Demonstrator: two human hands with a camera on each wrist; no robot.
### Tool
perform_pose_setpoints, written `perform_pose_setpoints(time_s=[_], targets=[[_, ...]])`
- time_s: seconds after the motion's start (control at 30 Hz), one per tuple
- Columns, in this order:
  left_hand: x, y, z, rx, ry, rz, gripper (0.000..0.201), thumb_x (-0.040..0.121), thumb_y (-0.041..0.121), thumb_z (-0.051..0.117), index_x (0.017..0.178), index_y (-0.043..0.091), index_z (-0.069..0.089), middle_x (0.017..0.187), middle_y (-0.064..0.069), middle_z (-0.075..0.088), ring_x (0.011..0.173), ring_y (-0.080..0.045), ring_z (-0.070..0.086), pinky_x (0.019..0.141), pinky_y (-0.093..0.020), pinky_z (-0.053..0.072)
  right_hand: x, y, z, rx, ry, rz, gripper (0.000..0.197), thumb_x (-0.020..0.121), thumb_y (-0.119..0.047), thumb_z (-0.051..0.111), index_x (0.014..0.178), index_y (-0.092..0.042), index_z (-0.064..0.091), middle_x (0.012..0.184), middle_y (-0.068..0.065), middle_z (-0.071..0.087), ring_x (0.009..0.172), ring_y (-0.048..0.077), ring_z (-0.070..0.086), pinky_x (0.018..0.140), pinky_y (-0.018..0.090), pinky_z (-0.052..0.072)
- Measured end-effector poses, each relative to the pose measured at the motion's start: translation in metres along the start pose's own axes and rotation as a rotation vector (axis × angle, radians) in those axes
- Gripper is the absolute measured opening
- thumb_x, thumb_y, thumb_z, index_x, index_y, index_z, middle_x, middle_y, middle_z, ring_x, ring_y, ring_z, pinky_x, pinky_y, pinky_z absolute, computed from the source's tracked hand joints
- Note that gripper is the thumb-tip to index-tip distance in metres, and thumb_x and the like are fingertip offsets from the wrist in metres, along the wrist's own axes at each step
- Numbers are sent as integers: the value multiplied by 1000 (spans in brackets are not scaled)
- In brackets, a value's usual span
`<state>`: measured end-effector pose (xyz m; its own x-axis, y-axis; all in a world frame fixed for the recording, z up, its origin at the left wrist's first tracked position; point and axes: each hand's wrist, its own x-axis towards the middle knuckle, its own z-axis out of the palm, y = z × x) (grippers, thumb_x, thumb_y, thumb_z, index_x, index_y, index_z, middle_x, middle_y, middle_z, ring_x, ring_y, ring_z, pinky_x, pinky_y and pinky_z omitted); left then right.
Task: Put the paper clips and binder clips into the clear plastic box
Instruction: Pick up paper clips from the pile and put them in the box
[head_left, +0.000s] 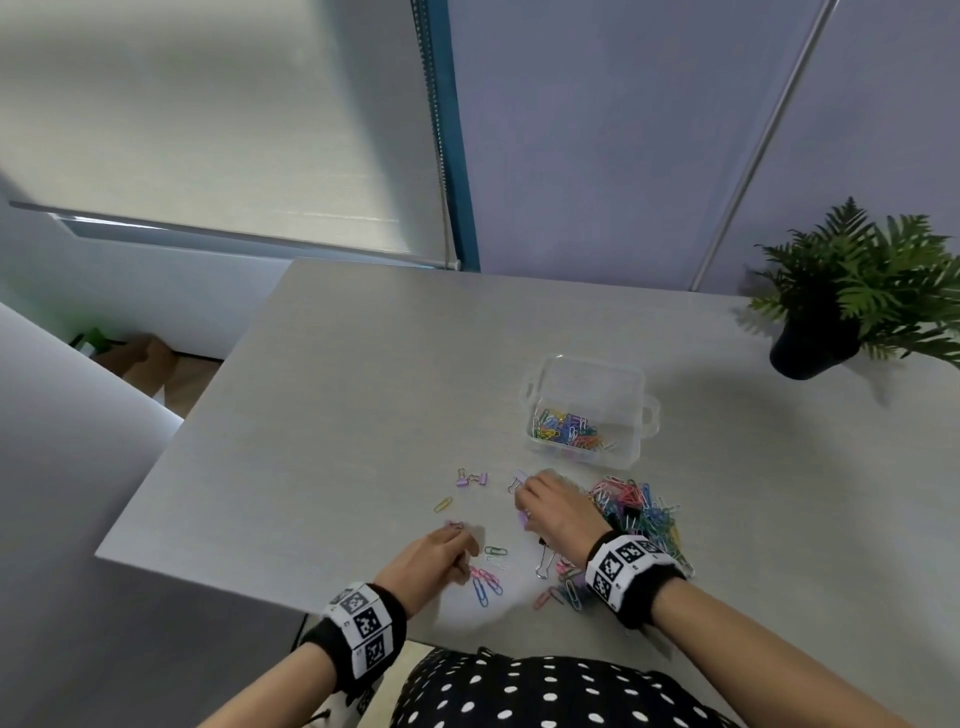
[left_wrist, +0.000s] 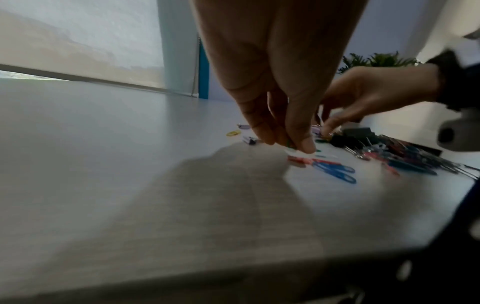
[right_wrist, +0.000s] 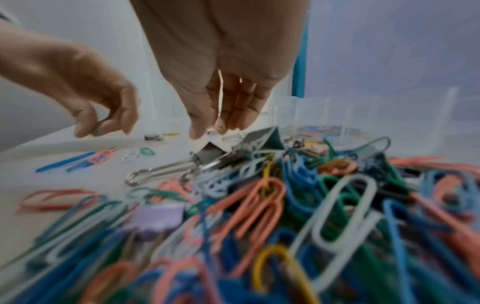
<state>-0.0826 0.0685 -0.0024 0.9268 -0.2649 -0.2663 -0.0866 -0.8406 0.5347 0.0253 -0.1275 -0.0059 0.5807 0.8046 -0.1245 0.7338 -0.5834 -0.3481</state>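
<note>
The clear plastic box stands on the table and holds several coloured paper clips. A big heap of paper clips lies in front of it, filling the right wrist view. My right hand hovers left of the heap and pinches a small purple binder clip with gold wire handles. My left hand is low over the table; its fingertips pinch a green paper clip. Loose purple binder clips and a yellow paper clip lie apart.
A black binder clip with silver handles and blue and pink paper clips lie between my hands. A potted plant stands at the far right. The table's near edge runs just behind my left wrist.
</note>
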Motion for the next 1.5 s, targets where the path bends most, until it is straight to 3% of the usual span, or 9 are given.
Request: perform_pose_setpoints(time_s=[0.13, 0.33, 0.5, 0.6, 0.73, 1.0, 1.2, 1.33, 1.5], targets=[[2, 5, 11, 74, -17, 76, 25, 88, 2, 50, 112, 10, 55, 107, -5, 55, 82, -12, 56, 78, -18, 47, 3, -12, -5, -33, -70, -1, 43, 83, -26, 61, 120, -8, 47, 125, 9, 49, 119, 26, 40, 102, 37, 35], [3, 7, 17, 121, -7, 19, 19, 84, 4, 54, 103, 6, 56, 106, -10, 54, 89, -22, 54, 82, -35, 50, -3, -52, 19, -15, -172, 8, 57, 73, -40, 69, 110, -3, 46, 114, 14, 48, 109, 28, 41, 97, 38, 35], [2, 4, 23, 154, 1, -23, 14, 86, 8, 51, 97, 6, 59, 105, -10, 55, 90, -24, 54, 80, -34, 49, 2, -57, 18, 67, -149, 62, 24, 85, -7, 55, 107, -2, 48, 114, 17, 49, 110, 32, 42, 87, 39, 37], [1, 3, 21, 213, -10, -3, 6, 78, 11, 61, 84, 10, 60, 91, -5, 57, 79, -21, 56, 66, -29, 48, 3, -53, 15, 90, -169, 87, 16, 86, -5, 52, 102, -3, 49, 112, 16, 50, 110, 29, 43, 76, 38, 36], [4, 4, 15, 330, -15, 49, 28, 54, 26, 81, 67, 25, 56, 70, 11, 56, 60, -5, 56, 47, -13, 40, 5, -48, 11, 55, -185, 95, 17, 87, -8, 52, 104, -3, 50, 114, 15, 52, 113, 27, 44, 83, 39, 37], [9, 3, 0, 23, -46, 20, 7, 87, 13, 53, 92, 15, 58, 99, -2, 59, 89, -18, 58, 79, -35, 51, 5, -23, 3, 196, -73, 110, 15, 85, -4, 55, 98, -11, 52, 103, 7, 58, 100, 24, 49, 76, 35, 41], [6, -2, 9, 255, -190, 195, 28, 90, 12, 51, 116, 23, 49, 116, -2, 57, 111, -17, 51, 91, -34, 50, 14, 13, -48, 443, 238, 252, 6, 85, -11, 60, 90, -8, 61, 87, 3, 61, 79, 13, 55, 72, 22, 45], [0, -6, 16, 398, -196, 316, 34, 80, 18, 65, 105, 29, 47, 101, 10, 57, 95, -8, 58, 66, -17, 54, 28, 58, -73, 418, 473, 386, 3, 81, -4, 62, 84, -6, 60, 83, 8, 61, 75, 21, 58, 74, 38, 52], [8, -10, 19, 422, -99, 357, 27, 74, 26, 72, 98, 26, 61, 86, 7, 57, 76, -9, 60, 56, -17, 54, 35, 71, -75, 167, 231, 421, 16, 87, -12, 56, 101, -5, 57, 101, 10, 58, 96, 27, 53, 82, 36, 42]])
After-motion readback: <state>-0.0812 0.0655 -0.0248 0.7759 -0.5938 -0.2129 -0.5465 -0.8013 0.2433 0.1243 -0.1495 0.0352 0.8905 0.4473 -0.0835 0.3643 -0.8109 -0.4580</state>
